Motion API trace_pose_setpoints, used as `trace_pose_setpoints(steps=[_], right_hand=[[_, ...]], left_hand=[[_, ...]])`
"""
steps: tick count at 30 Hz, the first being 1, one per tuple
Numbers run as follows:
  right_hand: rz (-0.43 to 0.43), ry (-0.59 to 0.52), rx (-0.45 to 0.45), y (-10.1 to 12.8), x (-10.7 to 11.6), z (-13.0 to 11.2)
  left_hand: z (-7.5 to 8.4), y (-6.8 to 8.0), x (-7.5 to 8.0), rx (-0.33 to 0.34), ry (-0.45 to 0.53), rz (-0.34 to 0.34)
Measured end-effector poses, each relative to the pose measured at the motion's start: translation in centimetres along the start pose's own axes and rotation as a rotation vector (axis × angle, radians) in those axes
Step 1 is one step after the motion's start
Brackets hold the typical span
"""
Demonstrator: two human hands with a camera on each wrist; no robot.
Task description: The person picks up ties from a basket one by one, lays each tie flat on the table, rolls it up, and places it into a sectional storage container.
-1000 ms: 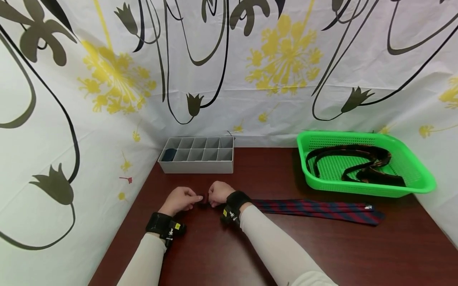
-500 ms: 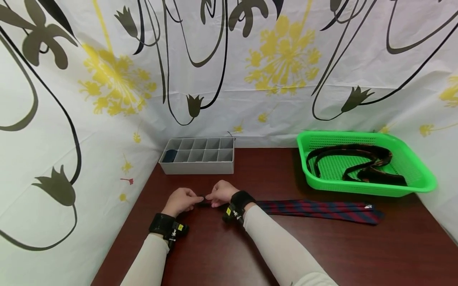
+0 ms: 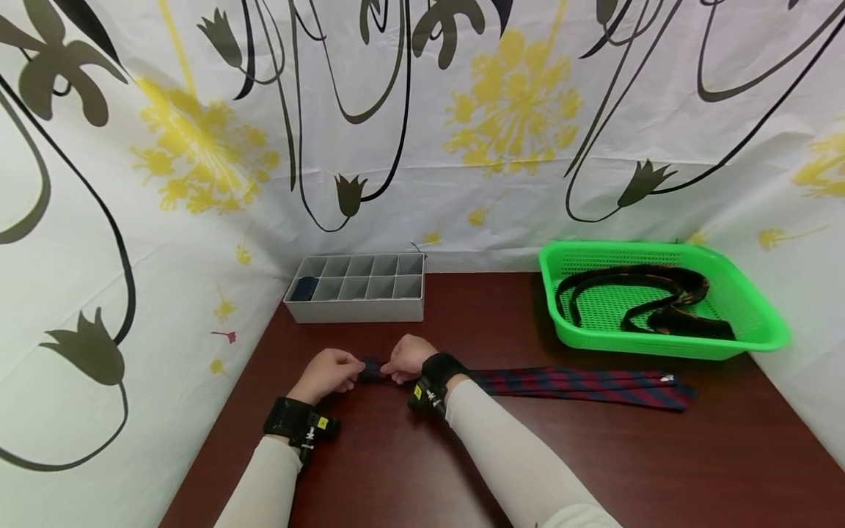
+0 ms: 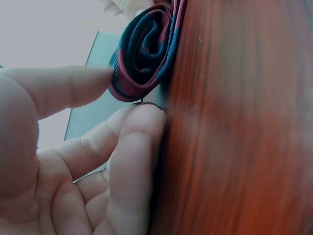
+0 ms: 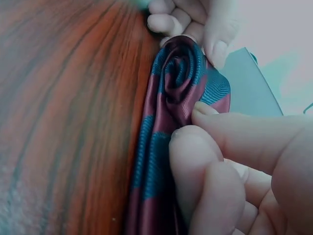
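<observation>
A striped navy-and-maroon necktie (image 3: pixel 581 386) lies lengthwise across the table, its left end wound into a coil. That coil (image 4: pixel 142 58) stands on edge in the left wrist view, its spiral layers showing. My left hand (image 3: pixel 328 375) holds the coil's outer end, thumb on one side and fingertips close under it. Just to the right, my right hand (image 3: pixel 411 357) pinches the necktie beside the coil between thumb and forefinger. In the right wrist view the right fingertips (image 5: pixel 195 147) press the layered fabric (image 5: pixel 146 161) together, with the left hand (image 5: pixel 195 24) behind the coil.
A grey divided box (image 3: pixel 356 312) stands behind the hands, a dark blue rolled item (image 3: pixel 304 289) in one compartment. At the back right, a green basket (image 3: pixel 660 341) holds a dark patterned strip (image 3: pixel 686 323). Patterned cloth (image 3: pixel 495 220) hangs along the table's back and left.
The right hand's fingertips have moved in towards the left hand and then slightly apart, and the coil now shows between the hands. The head view has shifted a little; box and basket stay put.
</observation>
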State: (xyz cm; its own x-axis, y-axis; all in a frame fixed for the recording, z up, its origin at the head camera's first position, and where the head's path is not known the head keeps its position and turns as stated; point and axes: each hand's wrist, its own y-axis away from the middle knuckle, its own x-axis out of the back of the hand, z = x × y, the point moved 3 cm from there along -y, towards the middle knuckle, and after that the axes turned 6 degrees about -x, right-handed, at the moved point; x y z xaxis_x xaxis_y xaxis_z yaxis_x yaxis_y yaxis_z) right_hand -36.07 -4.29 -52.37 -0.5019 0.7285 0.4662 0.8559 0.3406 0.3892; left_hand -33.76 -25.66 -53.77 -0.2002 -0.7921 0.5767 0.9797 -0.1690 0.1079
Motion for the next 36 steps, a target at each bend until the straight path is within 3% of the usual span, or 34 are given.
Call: trace_pose_setpoints(steps=[6, 12, 18, 22, 27, 29, 32, 34, 36], right_hand=[[0.043, -0.013, 0.021, 0.0, -0.8, -0.1], [0.112, 0.099, 0.058, -0.6, -1.6, -0.5], [0.162, 0.134, 0.057, -1.0, -1.9, -0.4], [0.139, 0.111, 0.071, -0.8, -2.1, -0.9], [0.072, 0.174, 0.139, -1.5, -2.5, -1.1], [-0.010, 0.118, 0.151, -1.6, -2.4, -1.1], [-0.168, -0.079, 0.116, -0.8, -1.9, -1.4], [-0.233, -0.217, 0.085, -1.0, -1.7, -0.9], [-0.241, -0.335, 0.049, -1.1, -1.4, -0.2]], left_hand=[[-0.3, 0.5, 0.1, 0.001, 0.144, -0.027], [-1.0, 0.7, 1.1, -0.001, 0.256, -0.074], [-1.2, 0.7, 1.5, -0.004, 0.287, -0.117], [-0.9, 0.5, 1.4, -0.001, 0.284, -0.095], [-0.2, 0.3, 0.9, -0.012, 0.246, -0.056], [0.0, 0.1, 0.7, -0.006, 0.218, -0.038], [0.0, -0.1, 0.2, 0.013, 0.170, -0.006], [0.1, -0.4, -0.1, 0.015, 0.146, 0.012], [0.2, -0.7, -0.4, -0.005, 0.124, 0.012]])
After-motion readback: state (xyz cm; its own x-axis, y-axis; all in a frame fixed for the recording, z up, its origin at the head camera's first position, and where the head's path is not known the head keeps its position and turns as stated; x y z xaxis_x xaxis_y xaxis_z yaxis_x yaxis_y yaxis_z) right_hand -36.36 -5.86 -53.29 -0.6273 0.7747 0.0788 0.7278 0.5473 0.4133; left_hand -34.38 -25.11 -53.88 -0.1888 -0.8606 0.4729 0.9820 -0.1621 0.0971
